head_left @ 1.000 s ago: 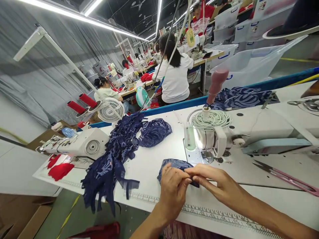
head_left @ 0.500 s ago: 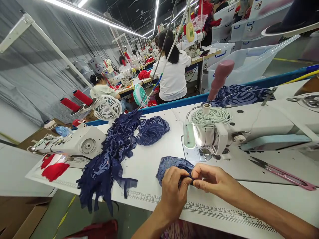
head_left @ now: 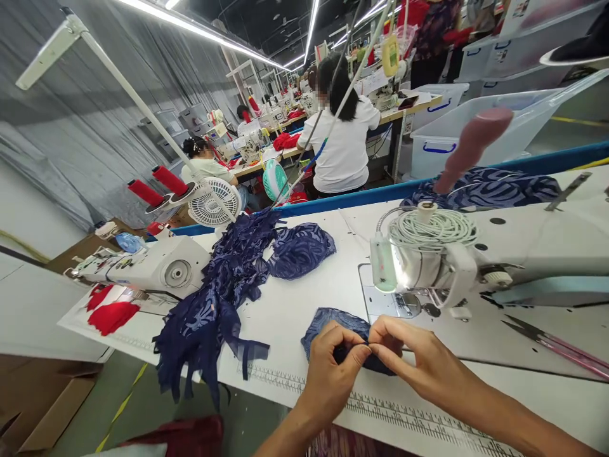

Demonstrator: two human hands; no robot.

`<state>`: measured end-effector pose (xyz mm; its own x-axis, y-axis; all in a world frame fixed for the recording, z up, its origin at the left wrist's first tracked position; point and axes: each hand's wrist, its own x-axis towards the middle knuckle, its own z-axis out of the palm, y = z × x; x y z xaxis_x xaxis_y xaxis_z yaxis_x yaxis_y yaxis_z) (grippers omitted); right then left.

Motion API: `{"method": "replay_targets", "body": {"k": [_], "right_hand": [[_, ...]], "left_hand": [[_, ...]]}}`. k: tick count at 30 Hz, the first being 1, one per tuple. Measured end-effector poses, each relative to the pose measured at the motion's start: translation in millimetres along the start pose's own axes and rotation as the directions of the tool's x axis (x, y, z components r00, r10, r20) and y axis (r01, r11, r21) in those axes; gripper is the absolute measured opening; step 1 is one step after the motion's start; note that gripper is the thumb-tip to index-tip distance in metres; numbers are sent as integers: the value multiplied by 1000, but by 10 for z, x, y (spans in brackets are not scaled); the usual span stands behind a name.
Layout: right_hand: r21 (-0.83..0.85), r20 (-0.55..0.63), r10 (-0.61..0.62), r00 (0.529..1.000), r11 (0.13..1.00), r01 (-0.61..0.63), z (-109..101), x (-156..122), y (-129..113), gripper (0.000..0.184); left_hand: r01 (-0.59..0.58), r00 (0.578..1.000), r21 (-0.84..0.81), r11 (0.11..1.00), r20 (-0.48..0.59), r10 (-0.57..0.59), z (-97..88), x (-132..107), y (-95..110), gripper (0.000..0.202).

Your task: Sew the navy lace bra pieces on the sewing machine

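A small navy patterned fabric piece (head_left: 328, 319) lies on the white sewing table (head_left: 304, 298) in front of the sewing machine (head_left: 457, 254). My left hand (head_left: 333, 368) pinches its near edge with thumb and fingers. My right hand (head_left: 419, 358) pinches the same edge right beside it, fingertips of both hands almost touching. Part of the piece is hidden under my hands. The machine's needle area (head_left: 409, 304) is just beyond my right hand.
A heap of navy fabric pieces (head_left: 228, 285) spreads over the table's left. Pink-handled scissors (head_left: 556, 346) lie at right. A second machine (head_left: 143, 270) with red fabric (head_left: 111, 315) stands left. A small fan (head_left: 214, 203) and seated workers are beyond the blue table edge.
Both hands stay pinched on the small navy piece and have worked their fingertips along its edge. The view has shifted slightly left and down.
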<state>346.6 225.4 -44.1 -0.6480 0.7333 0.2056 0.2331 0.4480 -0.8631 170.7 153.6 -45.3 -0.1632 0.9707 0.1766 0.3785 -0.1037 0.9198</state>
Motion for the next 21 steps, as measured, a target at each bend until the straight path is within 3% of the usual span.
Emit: {"method": "replay_targets", "body": {"k": [3,6,8,11,14,17,21], "right_hand": [[-51,43,-97,994,994,99,106,181,15,26],[-262,-17,-213,977,944,201,243,556,122,21],[-370,-83,-244,966,908,198,335,892,248,18],[-496,-124,-291,949,846,194,433,1404,434,36],[-563,-108,-362,926,790,243,505,1755,479,27],[-584,-48,-451,891,737,341,581,1789,314,25],[-551,153,-548,822,643,532,589,1302,-71,26]], "left_hand": [[7,1000,-3,1000,2,-7,-200,-33,-10,16],[-26,1000,68,997,-13,27,-407,-110,-7,15],[-49,998,109,993,-23,52,-506,-167,1,16],[-71,996,144,987,-40,77,-593,-230,10,18],[-89,993,178,980,-56,100,-662,-257,-9,20],[-121,985,237,964,-95,147,-763,-242,-57,18],[-205,962,366,908,-94,255,-873,-142,-126,17]]}}
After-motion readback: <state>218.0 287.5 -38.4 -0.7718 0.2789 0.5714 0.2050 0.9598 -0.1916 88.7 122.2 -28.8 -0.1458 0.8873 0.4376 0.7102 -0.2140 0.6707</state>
